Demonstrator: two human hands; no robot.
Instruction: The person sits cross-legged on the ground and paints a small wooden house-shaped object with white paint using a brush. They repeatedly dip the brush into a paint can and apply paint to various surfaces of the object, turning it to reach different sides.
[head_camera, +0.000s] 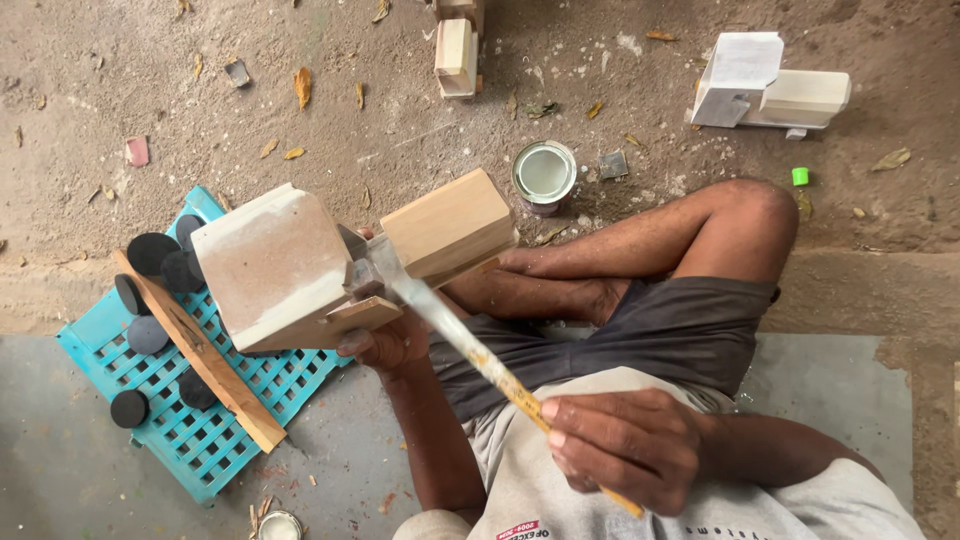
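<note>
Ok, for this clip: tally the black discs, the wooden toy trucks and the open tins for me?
Black discs on or by the turquoise crate: 7
Wooden toy trucks, the one in the left hand and two on the ground: 3
Open tins: 2
Total: 12
The right hand holds a paintbrush.

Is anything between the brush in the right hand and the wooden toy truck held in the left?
Nothing visible. The right hand holds the paintbrush, whose bristle end already meets the wooden toy truck gripped by the left hand.
</note>
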